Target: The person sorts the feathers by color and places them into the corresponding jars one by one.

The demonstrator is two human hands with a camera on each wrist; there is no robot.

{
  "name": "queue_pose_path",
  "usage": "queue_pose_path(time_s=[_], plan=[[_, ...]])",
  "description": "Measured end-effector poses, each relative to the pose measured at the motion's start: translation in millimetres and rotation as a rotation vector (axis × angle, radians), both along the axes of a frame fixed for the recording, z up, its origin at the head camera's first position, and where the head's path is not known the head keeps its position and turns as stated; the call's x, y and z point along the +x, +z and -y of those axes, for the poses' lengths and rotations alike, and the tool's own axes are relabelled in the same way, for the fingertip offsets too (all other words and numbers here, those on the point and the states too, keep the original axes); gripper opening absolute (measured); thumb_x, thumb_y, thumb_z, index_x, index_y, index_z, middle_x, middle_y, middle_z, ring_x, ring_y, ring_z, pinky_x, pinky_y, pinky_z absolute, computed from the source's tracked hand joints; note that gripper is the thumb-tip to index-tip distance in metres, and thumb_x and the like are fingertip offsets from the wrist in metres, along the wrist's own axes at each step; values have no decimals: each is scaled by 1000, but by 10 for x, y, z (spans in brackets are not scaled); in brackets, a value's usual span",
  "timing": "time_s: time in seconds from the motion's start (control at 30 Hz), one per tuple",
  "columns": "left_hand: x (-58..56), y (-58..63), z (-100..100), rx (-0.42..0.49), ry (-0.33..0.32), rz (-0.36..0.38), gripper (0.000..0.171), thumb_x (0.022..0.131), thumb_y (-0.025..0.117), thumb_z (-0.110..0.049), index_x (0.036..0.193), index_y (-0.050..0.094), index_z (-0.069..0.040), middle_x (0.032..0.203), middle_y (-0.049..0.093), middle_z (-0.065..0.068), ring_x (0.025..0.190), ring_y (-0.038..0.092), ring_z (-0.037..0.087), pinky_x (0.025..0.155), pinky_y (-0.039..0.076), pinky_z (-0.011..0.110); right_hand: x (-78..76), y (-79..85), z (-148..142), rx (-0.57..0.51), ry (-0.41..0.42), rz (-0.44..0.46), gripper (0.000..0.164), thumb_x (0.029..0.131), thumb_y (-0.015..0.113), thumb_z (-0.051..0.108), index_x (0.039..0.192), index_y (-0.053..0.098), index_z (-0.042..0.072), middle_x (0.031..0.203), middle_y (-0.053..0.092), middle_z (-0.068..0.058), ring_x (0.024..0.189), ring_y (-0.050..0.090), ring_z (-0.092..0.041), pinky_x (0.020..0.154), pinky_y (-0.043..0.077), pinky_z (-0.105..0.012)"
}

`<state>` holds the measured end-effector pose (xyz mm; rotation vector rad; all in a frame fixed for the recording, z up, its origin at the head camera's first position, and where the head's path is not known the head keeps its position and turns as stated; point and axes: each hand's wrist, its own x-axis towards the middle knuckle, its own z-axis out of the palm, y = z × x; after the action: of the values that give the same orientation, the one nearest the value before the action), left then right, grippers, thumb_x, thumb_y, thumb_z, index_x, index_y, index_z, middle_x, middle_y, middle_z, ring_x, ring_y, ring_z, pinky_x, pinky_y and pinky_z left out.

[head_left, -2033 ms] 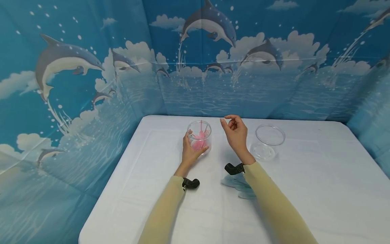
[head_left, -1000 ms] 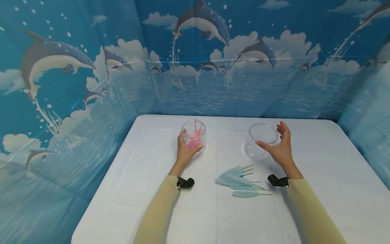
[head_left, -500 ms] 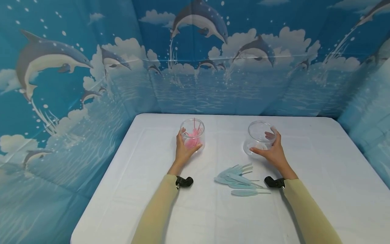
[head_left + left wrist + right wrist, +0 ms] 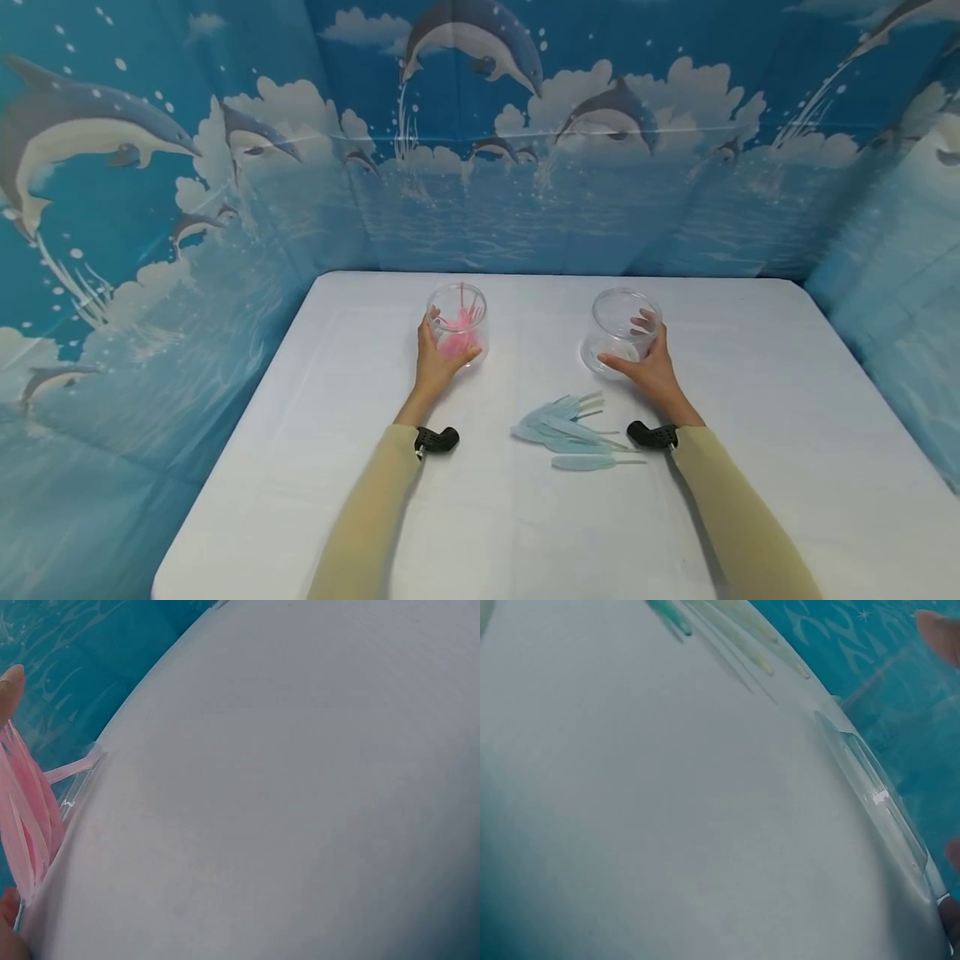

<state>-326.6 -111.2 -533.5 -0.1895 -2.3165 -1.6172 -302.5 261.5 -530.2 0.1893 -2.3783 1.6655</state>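
Observation:
My left hand grips a clear round jar, fingers on its far left side and thumb across its front. Pink feathers stand inside that jar with their quills up; in the left wrist view the pink feathers show close by the fingertips. My right hand is curved round a second clear jar, thumb at the front and fingers seen through the wall behind. Nothing shows inside this second jar. In the right wrist view, the clear jar's base rests on the white cloth.
A loose pile of pale blue feathers lies on the white table between the two forearms, quills pointing right. A blue dolphin-print curtain hangs behind the table and along both sides.
My right hand has moved right from beside the pink-feather jar, uncovering the blue feathers, and has taken hold of the second jar. My left hand keeps its grip. The head view has shifted slightly.

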Motion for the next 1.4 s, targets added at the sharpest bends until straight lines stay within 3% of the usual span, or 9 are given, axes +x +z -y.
queue_pose_path(time_s=[0.2,0.33,0.53,0.67,0.77,0.87,1.03,1.2,1.4], plan=[[-5,37,-7,21,-21,7,123,68,88,-23,153,-1,-20,154,14,7,139,16,23,109,20,45,52,68,18,-14,-2,-24,100,76,81,18,149,12,17,147,26,-14,131,27,-35,102,22,-59],[52,88,12,107,-13,-69,128,67,88,-29,152,-6,-16,155,7,12,140,10,28,109,16,49,97,169,70,-37,16,-25,101,75,81,12,149,13,10,147,25,-19,131,26,-39,103,20,-59],[321,346,-35,188,73,-427,110,76,78,-44,145,9,7,146,14,26,133,15,41,107,13,54,152,251,122,-47,40,-23,98,76,80,10,148,13,6,146,24,-22,130,26,-41,102,22,-58],[364,407,-197,49,160,-673,77,83,67,-48,130,35,4,132,33,20,122,29,34,102,22,48,90,183,71,-51,36,-29,98,77,79,13,148,13,11,146,24,-21,130,25,-40,102,21,-59],[441,462,-405,-133,80,-739,49,85,66,-41,115,52,-4,117,47,12,110,41,28,94,32,43,40,114,28,-50,28,-18,98,76,80,14,149,14,16,147,25,-17,131,26,-38,103,21,-57],[556,501,-658,-354,-134,-650,27,87,67,-33,103,64,-12,105,56,4,99,49,23,86,39,37,31,83,22,-53,27,-8,100,75,82,13,148,14,16,147,25,-15,131,26,-36,103,22,-57],[613,428,-1038,-689,-374,-287,26,89,64,-42,101,71,-20,101,60,-5,91,51,13,77,42,26,95,142,76,-59,30,-20,99,75,82,14,148,15,10,146,25,-21,130,25,-41,103,20,-58],[546,408,-1335,-880,-414,-60,33,87,63,-50,102,73,-22,97,62,-7,86,50,10,69,42,22,18,9,24,-46,23,-16,101,74,82,14,148,14,13,146,25,-17,131,26,-37,104,20,-57],[498,457,-1589,-984,-418,80,34,84,64,-54,97,72,-24,90,61,-8,82,49,11,62,40,24,-30,-62,-25,-47,1,-19,100,74,83,18,148,16,22,146,28,-10,131,27,-31,104,22,-54]])
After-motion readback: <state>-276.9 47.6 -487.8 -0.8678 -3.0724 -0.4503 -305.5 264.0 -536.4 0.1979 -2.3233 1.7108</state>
